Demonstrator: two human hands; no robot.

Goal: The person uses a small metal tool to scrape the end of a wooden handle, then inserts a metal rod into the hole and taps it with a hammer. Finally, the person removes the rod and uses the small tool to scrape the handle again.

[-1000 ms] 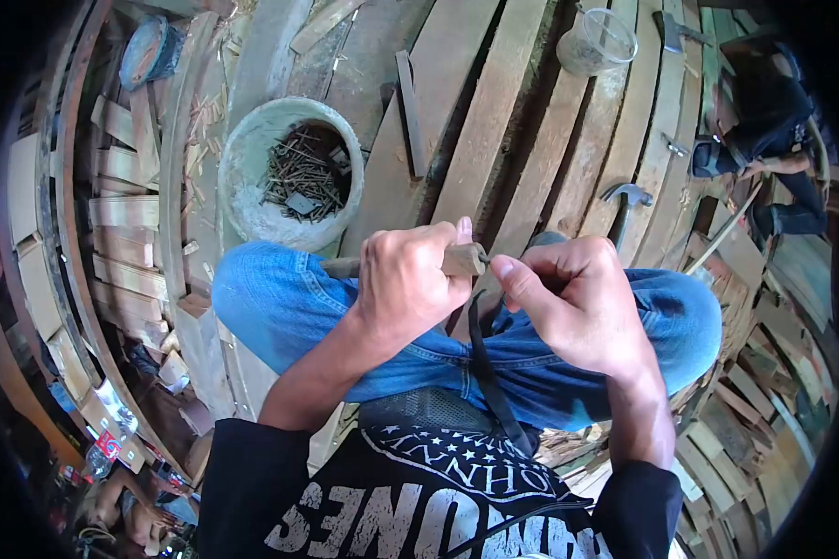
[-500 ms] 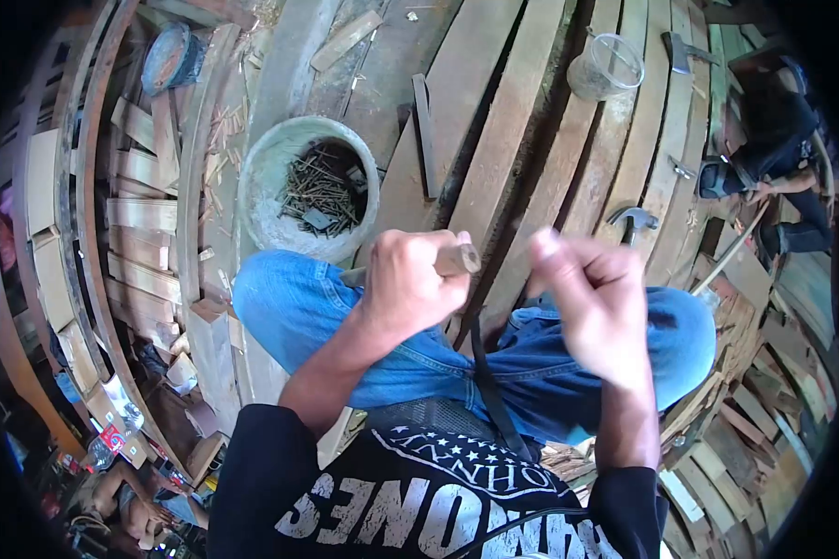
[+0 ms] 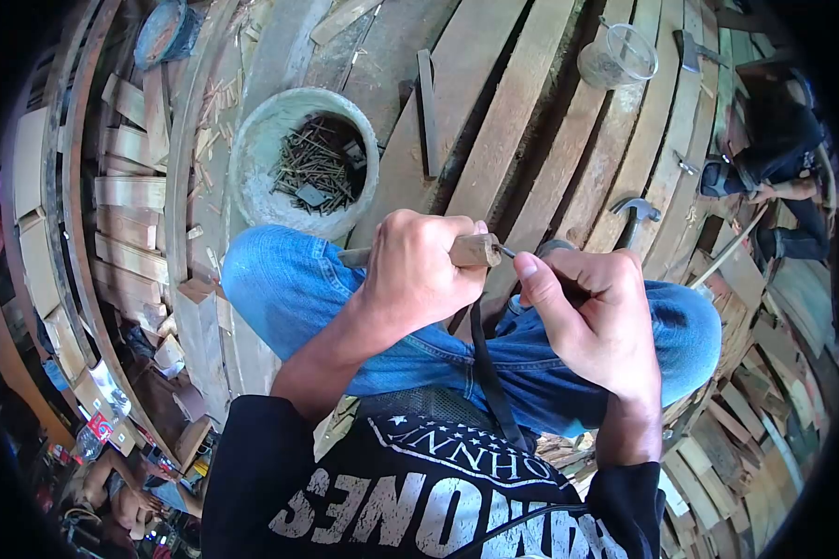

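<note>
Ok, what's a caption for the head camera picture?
Left hand grips a wooden stick; right hand pinches a thin piece at its end.

Middle of stick [image 3: 476, 250] hidden by left fingers [image 3: 453, 282]

Black printed T-shirt [image 3: 419, 503] and blue jeans [image 3: 289, 289]

The dark shirt bears large, pale, worn-looking block letters, with smaller white lettering and a row of stars inside a thin curved outline; a thin black cord [image 3: 522, 524] crosses its front, and a dark strap [image 3: 485, 373], possibly a belt end, lies over the faded denim.
</note>
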